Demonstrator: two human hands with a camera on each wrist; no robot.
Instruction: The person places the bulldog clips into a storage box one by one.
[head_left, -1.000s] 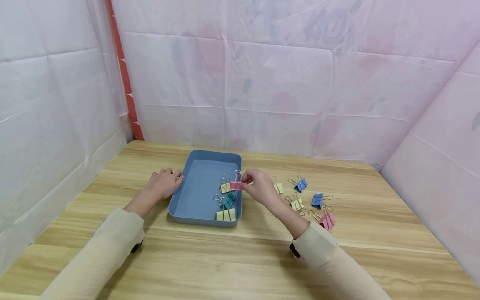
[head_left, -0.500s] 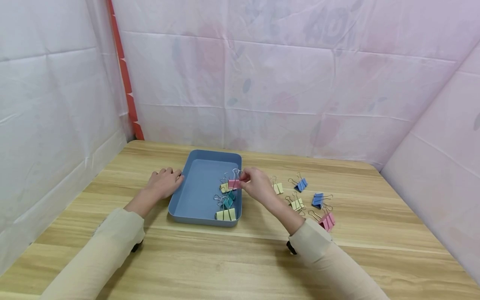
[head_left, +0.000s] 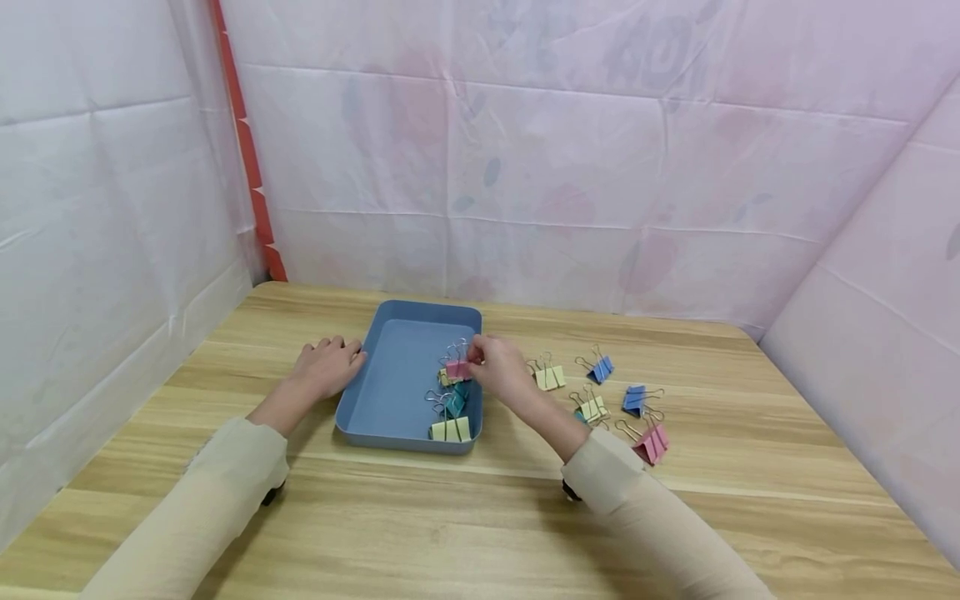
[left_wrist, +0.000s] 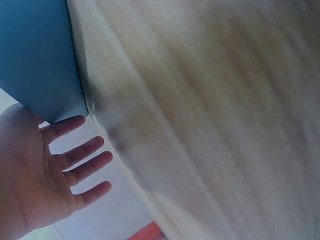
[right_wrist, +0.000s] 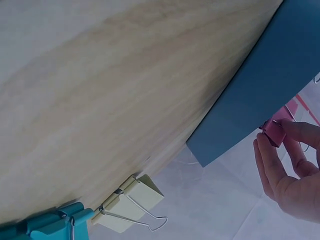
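Observation:
My right hand pinches a pink binder clip between thumb and fingers, over the right side of a blue-grey tray. The pink clip shows at the fingertips in the right wrist view, above the tray wall. Behind and below it in the head view, a yellow clip is partly hidden. Nearer the front of the tray lie a teal clip and a yellow clip. My left hand rests at the tray's left edge, its fingers spread and straight in the left wrist view.
Right of the tray on the wooden table lie several more clips: a yellow one, another yellow one with teal beside it, blue ones and a pink one. White sheeting hangs behind and at both sides.
My right hand has moved left with the pink clip, further over the tray and in front of the rear yellow clip. The left hand has stayed put.

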